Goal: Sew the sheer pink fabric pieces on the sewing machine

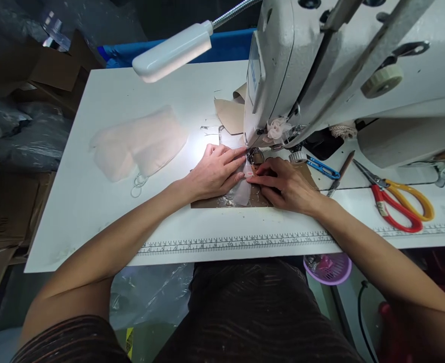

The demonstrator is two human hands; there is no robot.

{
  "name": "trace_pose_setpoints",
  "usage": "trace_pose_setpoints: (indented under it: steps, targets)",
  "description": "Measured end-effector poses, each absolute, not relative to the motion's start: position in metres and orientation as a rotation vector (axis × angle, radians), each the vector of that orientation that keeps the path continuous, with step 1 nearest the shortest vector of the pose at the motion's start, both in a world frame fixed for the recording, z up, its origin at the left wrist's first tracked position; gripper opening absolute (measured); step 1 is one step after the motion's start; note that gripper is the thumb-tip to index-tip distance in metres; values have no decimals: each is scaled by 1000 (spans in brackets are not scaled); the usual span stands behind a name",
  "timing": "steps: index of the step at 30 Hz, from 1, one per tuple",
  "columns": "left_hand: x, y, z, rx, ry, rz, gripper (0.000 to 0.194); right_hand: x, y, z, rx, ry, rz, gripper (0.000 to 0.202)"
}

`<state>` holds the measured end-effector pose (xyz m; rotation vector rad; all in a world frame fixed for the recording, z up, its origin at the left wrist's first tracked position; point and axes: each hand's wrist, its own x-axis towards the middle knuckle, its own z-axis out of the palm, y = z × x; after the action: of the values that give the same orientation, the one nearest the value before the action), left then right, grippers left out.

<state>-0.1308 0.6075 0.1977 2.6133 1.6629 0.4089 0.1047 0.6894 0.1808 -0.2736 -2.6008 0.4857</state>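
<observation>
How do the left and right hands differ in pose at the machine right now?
The left hand lies fairly flat with fingers extended; the right hand is arched, its fingers more bent. The left hand points rightward, while the right hand points leftward. Both have fingertips at the pale cloth, near the head of the machine.

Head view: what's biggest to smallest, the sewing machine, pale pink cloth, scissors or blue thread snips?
1. Sewing machine
2. Pale pink cloth
3. Red-and-yellow scissors
4. Blue thread snips
</observation>
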Motion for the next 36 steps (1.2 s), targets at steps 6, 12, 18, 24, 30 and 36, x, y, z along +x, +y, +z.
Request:
trace_pose_setpoints:
  steps: [6, 12, 18, 24, 30, 36]
  targets:
    - [-130, 608, 197, 2647, 1661, 411, 42, 105, 689, 180, -311, -2610, 504, 30]
    - [-130, 607, 192, 2671, 1676, 470, 40, 105, 688, 181, -344, -2623, 530, 30]
    - [-129, 606, 192, 2672, 1681, 453, 40, 105, 688, 181, -343, -2624, 528, 30]
    - [-127, 605, 194, 2698, 1691, 408, 41, 105, 687, 182, -333, -2612, 538, 29]
    - [-125, 604, 194, 2743, 1723, 354, 43, 104, 686, 182, -333, -2592, 548, 28]
    - [-123, 602, 196, 2729, 1747, 362, 40, 105, 686, 182, -332, -2602, 558, 28]
